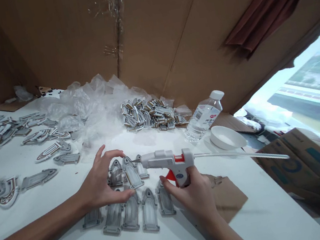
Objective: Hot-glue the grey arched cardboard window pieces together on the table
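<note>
My right hand (195, 196) grips a white hot glue gun (167, 160) with a red trigger. A long clear glue stick (239, 155) sticks out of its back end, and its nozzle points left. Over the rows of grey arched pieces, my left hand (104, 182) has thumb and fingers spread apart. One arched piece (132, 173) stands between the left hand and the nozzle, close to the tip. Several more arched pieces (149, 211) lie side by side below, the left thumb covering part of one.
Small pieces are heaped (149, 113) at the back beside crumpled clear plastic bags (92, 102). More pieces (5, 131) lie scattered at left. A water bottle (204, 116), a white bowl (227, 137) and a cardboard scrap (228, 196) stand or lie at right. Cardboard walls (162, 25) enclose the back.
</note>
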A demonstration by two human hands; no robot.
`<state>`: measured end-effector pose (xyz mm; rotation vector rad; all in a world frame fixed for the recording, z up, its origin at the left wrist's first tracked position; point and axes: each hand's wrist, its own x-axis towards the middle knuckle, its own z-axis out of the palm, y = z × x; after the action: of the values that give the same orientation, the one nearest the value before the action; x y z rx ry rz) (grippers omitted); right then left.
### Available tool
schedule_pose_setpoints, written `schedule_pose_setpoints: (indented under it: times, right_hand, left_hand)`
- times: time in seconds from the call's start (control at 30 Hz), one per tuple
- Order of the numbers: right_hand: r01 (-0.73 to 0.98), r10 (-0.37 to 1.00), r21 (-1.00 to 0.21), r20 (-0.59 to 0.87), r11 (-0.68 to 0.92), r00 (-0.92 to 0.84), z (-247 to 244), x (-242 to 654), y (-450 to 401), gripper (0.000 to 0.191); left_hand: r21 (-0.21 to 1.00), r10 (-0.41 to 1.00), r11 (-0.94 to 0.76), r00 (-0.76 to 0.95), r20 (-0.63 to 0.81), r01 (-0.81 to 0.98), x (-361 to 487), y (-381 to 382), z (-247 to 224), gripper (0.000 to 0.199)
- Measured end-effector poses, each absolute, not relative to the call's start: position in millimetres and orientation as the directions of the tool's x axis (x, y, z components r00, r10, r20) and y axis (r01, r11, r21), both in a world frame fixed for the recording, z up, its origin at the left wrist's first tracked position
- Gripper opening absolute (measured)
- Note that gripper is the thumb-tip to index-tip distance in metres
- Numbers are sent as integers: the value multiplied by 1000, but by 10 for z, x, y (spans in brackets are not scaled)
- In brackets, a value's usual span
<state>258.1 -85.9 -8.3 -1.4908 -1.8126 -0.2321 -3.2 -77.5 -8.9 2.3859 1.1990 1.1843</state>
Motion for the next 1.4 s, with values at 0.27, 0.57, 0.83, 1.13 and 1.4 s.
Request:
schedule_pose_setpoints:
  times: [0.27, 0.57, 0.83, 1.13, 1.4]
  right_hand:
    - [909, 736, -269, 674, 320, -59, -111, 2609, -834, 33]
    - [912, 763, -302, 646, 279, -19, -44, 2596, -845, 30]
    - [911, 775, -312, 632, 269, -11, -50, 2623, -842, 31]
    - [900, 793, -334, 608, 279, -21, -101, 2616, -824, 30]
    - [904, 820, -326, 571, 277, -46, -98, 2592, -844, 29]
  left_hand:
    - [439, 682, -709, 378, 626, 552, -50, -742, -110, 71]
    - [347, 648, -691, 331, 686, 634, -89, -672, -128, 62]
    - [358, 665, -651, 276, 694, 670, -110, -645, -105, 58]
    - [343, 639, -669, 275, 718, 659, -106, -650, -97, 54]
    - [315, 614, -695, 305, 728, 647, -109, -646, -92, 50]
